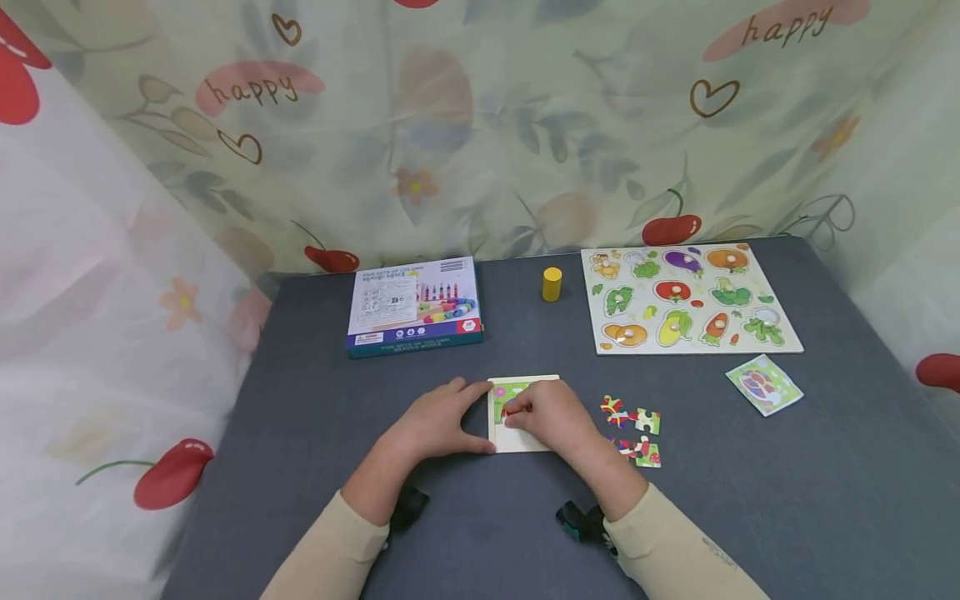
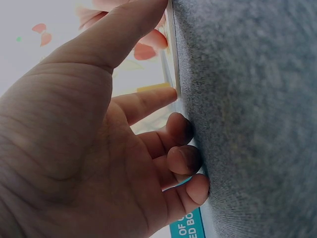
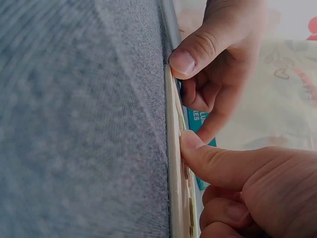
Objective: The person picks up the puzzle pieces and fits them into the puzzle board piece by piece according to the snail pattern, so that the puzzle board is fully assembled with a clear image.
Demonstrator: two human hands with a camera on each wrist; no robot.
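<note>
A small wooden jigsaw tray (image 1: 517,442) lies flat on the grey table, with green pieces fitted along its far left part. My left hand (image 1: 441,422) stretches thumb and index finger to the tray's left corners; in the left wrist view its other fingers bend loosely against the cloth. Over the tray, my right hand (image 1: 551,412) pinches a small red jigsaw piece (image 1: 511,410), mostly covered by the fingertips. From the right wrist view, the right thumb (image 3: 205,153) is down close on the tray's surface. Several loose jigsaw pieces (image 1: 647,421) lie right of the tray, partly behind the right forearm.
A flat boxed set (image 1: 416,329) sits at the back left. Beyond the tray stands a yellow cylinder (image 1: 552,284). The vegetable puzzle board (image 1: 637,312) fills the back right, and a square picture card (image 1: 764,385) lies in front of it. Printed curtains hang behind the table.
</note>
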